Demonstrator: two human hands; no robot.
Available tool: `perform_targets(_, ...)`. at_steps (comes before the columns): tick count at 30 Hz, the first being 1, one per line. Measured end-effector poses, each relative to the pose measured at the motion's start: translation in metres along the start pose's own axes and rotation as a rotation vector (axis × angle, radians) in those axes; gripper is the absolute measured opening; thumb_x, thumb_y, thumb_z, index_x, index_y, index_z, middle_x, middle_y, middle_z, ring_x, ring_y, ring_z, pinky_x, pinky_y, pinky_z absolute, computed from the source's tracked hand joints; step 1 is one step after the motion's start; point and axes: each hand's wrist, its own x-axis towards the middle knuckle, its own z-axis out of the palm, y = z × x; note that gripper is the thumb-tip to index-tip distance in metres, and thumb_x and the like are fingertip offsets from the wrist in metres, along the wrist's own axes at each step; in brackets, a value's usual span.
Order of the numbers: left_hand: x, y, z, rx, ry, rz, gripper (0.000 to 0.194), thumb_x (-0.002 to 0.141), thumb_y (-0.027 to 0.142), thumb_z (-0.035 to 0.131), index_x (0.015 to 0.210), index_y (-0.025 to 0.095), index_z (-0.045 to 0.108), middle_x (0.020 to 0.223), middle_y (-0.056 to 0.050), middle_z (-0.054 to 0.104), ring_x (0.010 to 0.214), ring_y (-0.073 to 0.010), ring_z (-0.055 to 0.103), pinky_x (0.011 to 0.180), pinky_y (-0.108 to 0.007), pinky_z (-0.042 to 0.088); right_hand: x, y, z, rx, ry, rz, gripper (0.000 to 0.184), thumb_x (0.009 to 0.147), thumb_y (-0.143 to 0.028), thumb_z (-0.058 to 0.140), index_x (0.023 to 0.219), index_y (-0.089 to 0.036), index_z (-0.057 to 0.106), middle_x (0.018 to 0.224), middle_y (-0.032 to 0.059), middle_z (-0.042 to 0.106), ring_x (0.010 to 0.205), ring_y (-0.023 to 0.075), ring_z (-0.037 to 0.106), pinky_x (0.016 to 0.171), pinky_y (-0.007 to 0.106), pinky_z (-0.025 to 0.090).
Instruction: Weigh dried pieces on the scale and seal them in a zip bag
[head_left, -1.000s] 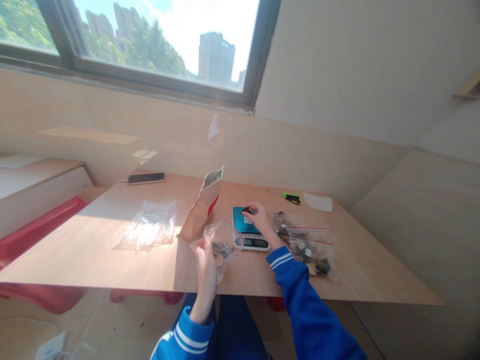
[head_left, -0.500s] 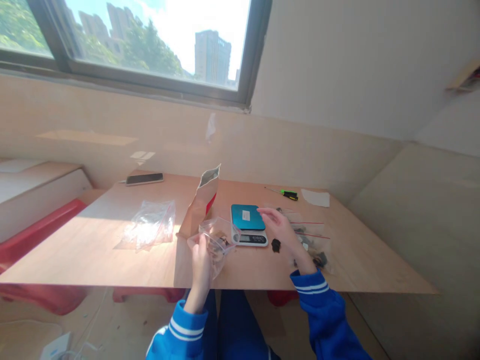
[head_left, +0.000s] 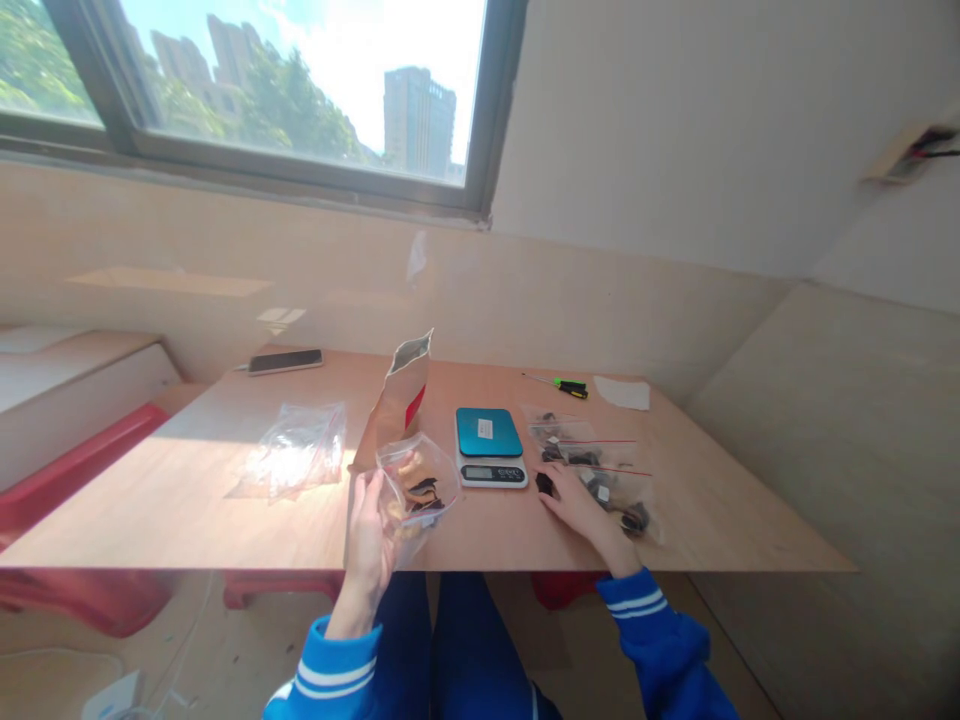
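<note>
My left hand point(head_left: 369, 540) holds a small clear plastic bag point(head_left: 415, 487) with dark pieces in it, its mouth held open, above the near edge of the wooden table point(head_left: 225, 500). My right hand point(head_left: 579, 508) lies on the table with its fingertips at a small dark piece point(head_left: 545, 484) just right of the scale; whether it grips the piece I cannot tell. The small digital scale point(head_left: 488, 446) has a bare teal platform. Right of my hand lie clear zip bags point(head_left: 600, 470) filled with dark pieces.
A brown paper pouch point(head_left: 397, 405) stands open left of the scale. A heap of empty clear bags point(head_left: 296, 455) lies further left, a phone point(head_left: 285, 361) at the far left edge. A green-handled screwdriver point(head_left: 566, 386) and a white paper point(head_left: 622, 393) lie at the back.
My right hand took a dark piece off the scale platform, moved right, and now rests low by the piece lying on the table. The bag in my left hand tilted more upright.
</note>
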Motion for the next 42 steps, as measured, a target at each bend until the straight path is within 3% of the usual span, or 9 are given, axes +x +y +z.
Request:
perform_targets(6, -0.006, -0.004, 0.0, 0.109, -0.093, 0.04, 0.035, 0.073, 0.045, 0.069, 0.089, 0.015, 0.063, 0.102, -0.011, 0.072, 0.099, -0.0247, 0.066, 0.08, -0.034, 0.054, -0.004, -0.053, -0.006, 0.3, 0.194, -0.05, 0.03, 0.083, -0.023, 0.056, 0.111, -0.023, 0.066, 0.12, 0.009, 0.062, 0.117, 0.0264, 0.054, 0.105, 0.05, 0.038)
perform_targets(11, -0.011, -0.006, 0.017, 0.155, -0.252, -0.063, 0.039, 0.074, 0.051, 0.065, 0.088, 0.014, 0.068, 0.099, -0.013, 0.072, 0.093, -0.0267, 0.067, 0.071, -0.034, 0.054, -0.008, -0.126, -0.013, 0.828, -0.036, -0.131, 0.037, 0.09, -0.038, 0.053, 0.126, -0.029, 0.056, 0.131, 0.005, 0.057, 0.12, 0.0197, 0.053, 0.1, 0.038, 0.045)
perform_targets(14, -0.011, -0.004, 0.028, 0.151, -0.298, -0.027, 0.034, 0.072, 0.047, 0.068, 0.085, 0.016, 0.069, 0.095, -0.011, 0.073, 0.088, -0.0253, 0.068, 0.069, -0.032, 0.054, -0.003, -0.144, -0.007, 0.924, 0.036, -0.103, 0.034, 0.086, -0.041, 0.059, 0.117, -0.026, 0.059, 0.118, 0.0056, 0.063, 0.109, 0.0198, 0.059, 0.095, 0.036, 0.048)
perform_targets(19, -0.008, -0.006, 0.026, 0.114, -0.283, -0.028, 0.033, 0.07, 0.048, 0.072, 0.083, 0.018, 0.07, 0.094, -0.01, 0.073, 0.088, -0.0247, 0.069, 0.076, -0.033, 0.054, 0.006, -0.149, 0.015, 0.947, 0.398, 0.072, 0.028, 0.077, -0.044, 0.068, 0.091, -0.02, 0.058, 0.087, 0.0026, 0.064, 0.085, 0.0183, 0.062, 0.079, 0.031, 0.05)
perform_targets(24, -0.01, -0.019, 0.007, 0.13, -0.285, -0.042, 0.053, 0.072, 0.063, 0.062, 0.095, 0.016, 0.07, 0.097, -0.012, 0.072, 0.096, -0.0254, 0.066, 0.087, -0.036, 0.05, -0.001, -0.142, 0.04, 1.137, 0.725, 0.35, 0.035, 0.073, -0.048, 0.069, 0.087, -0.021, 0.05, 0.081, 0.0018, 0.064, 0.076, 0.0187, 0.063, 0.072, 0.032, 0.05)
perform_targets(27, -0.014, -0.027, 0.005, 0.264, -0.309, 0.092, 0.041, 0.073, 0.053, 0.068, 0.091, 0.016, 0.072, 0.091, -0.01, 0.071, 0.094, -0.0234, 0.065, 0.087, -0.033, 0.048, -0.011, -0.136, 0.047, 1.171, 0.733, 0.409, 0.038, 0.072, -0.049, 0.07, 0.085, -0.021, 0.049, 0.077, 0.0012, 0.063, 0.073, 0.0183, 0.063, 0.068, 0.031, 0.049)
perform_targets(32, -0.013, -0.033, 0.006, 0.401, -0.113, 0.328, 0.029, 0.073, 0.045, 0.07, 0.074, 0.016, 0.072, 0.071, -0.004, 0.067, 0.078, -0.0202, 0.063, 0.074, -0.027, 0.048, -0.02, -0.136, 0.043, 1.061, 0.719, 0.342, 0.036, 0.076, -0.054, 0.064, 0.085, -0.022, 0.052, 0.076, 0.0008, 0.063, 0.074, 0.0182, 0.062, 0.071, 0.031, 0.05)
perform_targets(38, -0.012, -0.027, -0.001, 0.35, -0.011, 0.342, 0.038, 0.079, 0.052, 0.063, 0.085, 0.015, 0.068, 0.079, -0.004, 0.068, 0.076, -0.0167, 0.062, 0.07, -0.025, 0.048, -0.024, -0.137, 0.049, 0.959, 0.638, 0.285, 0.048, 0.091, -0.061, 0.033, 0.097, -0.023, 0.061, 0.09, 0.0083, 0.067, 0.092, 0.0239, 0.063, 0.074, 0.034, 0.051)
perform_targets(42, -0.015, -0.023, 0.002, 0.351, 0.019, 0.383, 0.038, 0.081, 0.055, 0.059, 0.078, 0.017, 0.062, 0.069, -0.001, 0.061, 0.066, -0.013, 0.057, 0.062, -0.021, 0.044, -0.028, -0.142, 0.046, 0.95, 0.605, 0.228, 0.042, 0.091, -0.058, 0.037, 0.097, -0.025, 0.061, 0.088, 0.006, 0.067, 0.086, 0.0223, 0.063, 0.069, 0.033, 0.051)
